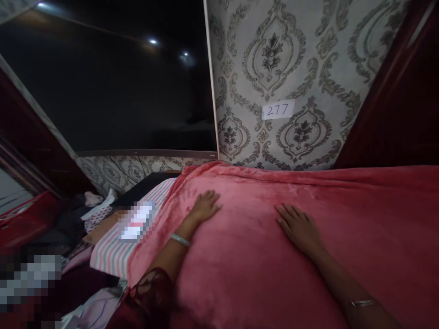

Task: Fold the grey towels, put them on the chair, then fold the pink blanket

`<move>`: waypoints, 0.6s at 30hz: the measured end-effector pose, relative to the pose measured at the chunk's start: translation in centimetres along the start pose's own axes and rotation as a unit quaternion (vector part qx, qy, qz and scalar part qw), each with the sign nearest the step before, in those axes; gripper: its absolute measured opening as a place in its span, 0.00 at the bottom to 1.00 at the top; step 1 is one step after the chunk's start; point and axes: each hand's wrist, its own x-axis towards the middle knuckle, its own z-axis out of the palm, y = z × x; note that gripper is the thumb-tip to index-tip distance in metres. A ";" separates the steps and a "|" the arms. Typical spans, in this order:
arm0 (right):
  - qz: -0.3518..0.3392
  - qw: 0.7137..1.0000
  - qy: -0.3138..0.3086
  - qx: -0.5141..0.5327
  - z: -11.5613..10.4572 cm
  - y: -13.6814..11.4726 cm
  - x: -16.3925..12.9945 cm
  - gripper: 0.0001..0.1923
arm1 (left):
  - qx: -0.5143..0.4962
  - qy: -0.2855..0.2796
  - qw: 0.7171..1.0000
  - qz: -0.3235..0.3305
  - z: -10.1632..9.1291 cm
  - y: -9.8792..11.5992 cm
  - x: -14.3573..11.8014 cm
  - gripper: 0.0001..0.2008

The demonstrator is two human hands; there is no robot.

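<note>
Hands lie flat on the pink fleece blanket (308,274): left hand (205,205) and right hand (299,226) both spread open, palms down, grasping nothing.

Upper right of frame: grey damask wallpaper (308,59) with a small white label (278,110) reading 277. Upper left: large dark glossy panel (109,77) showing three light spots (reflections, by the look). Far right edge: dark red wood frame (398,96). Left of centre: striped pink-and-grey sheet (113,251), a dark flat surface (144,187) above it. Lower left: heap of clothes (92,205), partly blurred out, details unreadable.
</note>
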 end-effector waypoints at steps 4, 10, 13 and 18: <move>-0.002 1.000 -0.006 -0.005 -0.2 0.0 -0.1 0.29 | -0.009 -0.021 0.999 0.048 1.0 2.7 -1.1 0.34; 0.002 1.000 -0.010 0.006 -0.3 0.0 0.0 0.29 | -0.051 -0.044 0.969 0.236 1.5 7.6 -6.6 0.41; 0.001 1.000 -0.008 0.009 -0.2 0.1 0.0 0.29 | -0.082 -0.043 0.932 0.351 1.9 9.7 -8.1 0.37; -0.002 1.000 0.006 0.014 0.1 0.2 0.0 0.28 | -0.054 -0.022 0.966 0.252 2.2 8.1 -4.2 0.35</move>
